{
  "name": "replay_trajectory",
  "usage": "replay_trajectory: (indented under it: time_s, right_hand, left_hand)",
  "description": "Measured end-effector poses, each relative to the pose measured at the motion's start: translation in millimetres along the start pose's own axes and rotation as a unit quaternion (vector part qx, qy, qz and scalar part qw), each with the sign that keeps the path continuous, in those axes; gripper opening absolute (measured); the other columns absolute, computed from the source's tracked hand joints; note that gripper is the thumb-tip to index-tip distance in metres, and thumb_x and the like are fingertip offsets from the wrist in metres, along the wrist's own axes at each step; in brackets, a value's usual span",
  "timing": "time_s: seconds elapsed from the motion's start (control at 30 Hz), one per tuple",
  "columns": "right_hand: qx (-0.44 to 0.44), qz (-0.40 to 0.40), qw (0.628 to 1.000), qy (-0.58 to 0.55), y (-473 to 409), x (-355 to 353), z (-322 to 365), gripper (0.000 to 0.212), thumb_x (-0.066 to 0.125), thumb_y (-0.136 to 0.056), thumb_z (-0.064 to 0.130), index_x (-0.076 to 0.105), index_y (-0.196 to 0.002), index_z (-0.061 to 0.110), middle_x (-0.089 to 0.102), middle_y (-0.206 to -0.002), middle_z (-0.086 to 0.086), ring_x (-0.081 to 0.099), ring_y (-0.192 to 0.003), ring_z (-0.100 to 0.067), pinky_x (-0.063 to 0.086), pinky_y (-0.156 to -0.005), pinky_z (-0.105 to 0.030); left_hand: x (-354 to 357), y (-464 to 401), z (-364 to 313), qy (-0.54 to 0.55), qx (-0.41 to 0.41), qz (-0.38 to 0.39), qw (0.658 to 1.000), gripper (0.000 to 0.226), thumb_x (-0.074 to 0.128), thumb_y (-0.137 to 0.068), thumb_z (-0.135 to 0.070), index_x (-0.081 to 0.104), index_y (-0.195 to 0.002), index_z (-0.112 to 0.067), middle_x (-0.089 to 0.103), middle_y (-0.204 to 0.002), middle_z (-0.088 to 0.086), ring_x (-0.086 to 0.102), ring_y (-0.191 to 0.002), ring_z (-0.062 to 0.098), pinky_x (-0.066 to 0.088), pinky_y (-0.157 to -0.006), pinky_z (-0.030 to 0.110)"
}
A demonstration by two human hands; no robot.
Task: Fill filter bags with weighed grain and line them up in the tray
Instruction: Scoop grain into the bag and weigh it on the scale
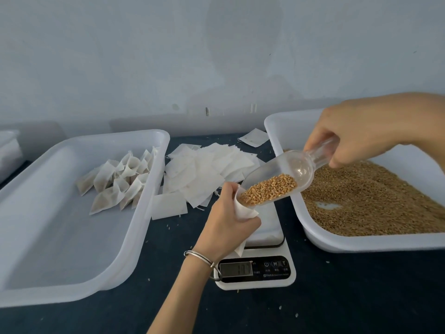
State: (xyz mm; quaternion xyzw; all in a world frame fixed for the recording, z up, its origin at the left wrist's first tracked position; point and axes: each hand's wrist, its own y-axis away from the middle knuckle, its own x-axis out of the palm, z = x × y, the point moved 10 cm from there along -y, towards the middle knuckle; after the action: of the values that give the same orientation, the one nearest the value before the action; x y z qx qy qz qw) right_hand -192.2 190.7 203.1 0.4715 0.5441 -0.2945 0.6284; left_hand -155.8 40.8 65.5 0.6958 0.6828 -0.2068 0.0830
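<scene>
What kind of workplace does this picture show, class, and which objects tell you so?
Probably a small packing or sample-prep bench: a digital scale, a tray of grain, and filled filter bags in another tray.

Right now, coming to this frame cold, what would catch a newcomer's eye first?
The clear scoop of golden grain, tilted by the right hand into a filter bag in the left hand, above the scale at centre. Next, the grain tray on the right and the filled bags in the left tray.
</scene>
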Motion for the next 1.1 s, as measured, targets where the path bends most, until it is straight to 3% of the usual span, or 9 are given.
replay_trajectory:
  time_s: [0.13,0.33,0.5,0.63,0.77,0.9,1.1]
  right_hand:
    - [0.002,0.005,1.000,0.003,0.6,1.7,0.4,0.044,0.068,-0.081,0.015,0.062,-0.117,0.041,0.058,-0.097,0.016,0.051,-0.083,-0.004,0.039,-0.064,-0.019]
    - [0.008,0.021,1.000,-0.010,2.3,5.7,-2.7,0.044,0.067,-0.082,0.015,0.061,-0.119,0.040,0.062,-0.112,0.012,0.056,-0.099,-0.010,0.046,-0.084,-0.026]
    - [0.002,0.037,0.998,-0.041,-0.6,16.8,-10.9,0.044,0.068,-0.081,0.017,0.061,-0.116,0.042,0.062,-0.109,0.014,0.058,-0.098,-0.008,0.049,-0.089,-0.031]
    - [-0.016,0.065,0.990,-0.127,0.0,37.0,-21.4,0.037,0.071,-0.081,0.017,0.062,-0.095,0.050,0.065,-0.106,0.020,0.060,-0.101,-0.003,0.046,-0.094,-0.029]
    - [-0.040,0.085,0.976,-0.197,-1.1,56.7,-29.6,0.037,0.071,-0.081,0.019,0.064,-0.088,0.054,0.067,-0.100,0.029,0.062,-0.096,0.008,0.041,-0.077,-0.015]
    - [-0.044,0.075,0.965,-0.248,-3.3,66.0,-38.9,0.037,0.072,-0.081,0.020,0.065,-0.091,0.055,0.065,-0.101,0.034,0.059,-0.094,0.016,0.040,-0.077,-0.012]
    - [-0.010,-0.014,0.950,-0.311,-1.5,57.0,-63.5,0.045,0.076,-0.076,0.019,0.062,-0.075,0.061,0.063,-0.084,0.042,0.059,-0.081,0.019,0.035,-0.075,-0.011]
  left_hand:
    - [-0.1,0.5,0.1,0.002,-0.003,0.000,1.000,0.038,0.064,-0.071,-0.008,0.039,-0.092,-0.027,0.050,-0.073,-0.010,0.049,-0.055,-0.001,0.039,-0.047,0.013]
    - [0.7,0.7,-1.0,0.003,-0.004,0.001,1.000,0.038,0.064,-0.070,-0.008,0.039,-0.091,-0.028,0.048,-0.070,-0.013,0.049,-0.053,-0.002,0.037,-0.045,0.011]
    - [-0.1,1.3,0.9,0.008,-0.010,-0.002,1.000,0.039,0.064,-0.070,-0.009,0.039,-0.090,-0.031,0.050,-0.071,-0.013,0.049,-0.053,-0.003,0.038,-0.045,0.012]
    - [-0.8,1.6,5.2,0.012,-0.021,-0.003,1.000,0.037,0.062,-0.070,-0.013,0.040,-0.091,-0.035,0.054,-0.074,-0.014,0.050,-0.056,-0.003,0.042,-0.047,0.012]
    - [-0.2,1.0,8.0,0.003,-0.025,0.001,1.000,0.036,0.060,-0.072,-0.014,0.040,-0.089,-0.039,0.054,-0.083,-0.004,0.050,-0.056,-0.002,0.044,-0.049,0.012]
    - [-1.4,-0.1,10.8,0.013,-0.022,-0.002,1.000,0.030,0.058,-0.074,-0.013,0.042,-0.091,-0.032,0.051,-0.076,-0.005,0.045,-0.052,0.000,0.039,-0.046,0.013]
    - [-13.7,-17.4,-1.4,0.040,0.008,-0.002,0.999,0.025,0.057,-0.081,-0.008,0.040,-0.088,-0.024,0.040,-0.069,-0.011,0.038,-0.049,-0.002,0.034,-0.046,0.010]
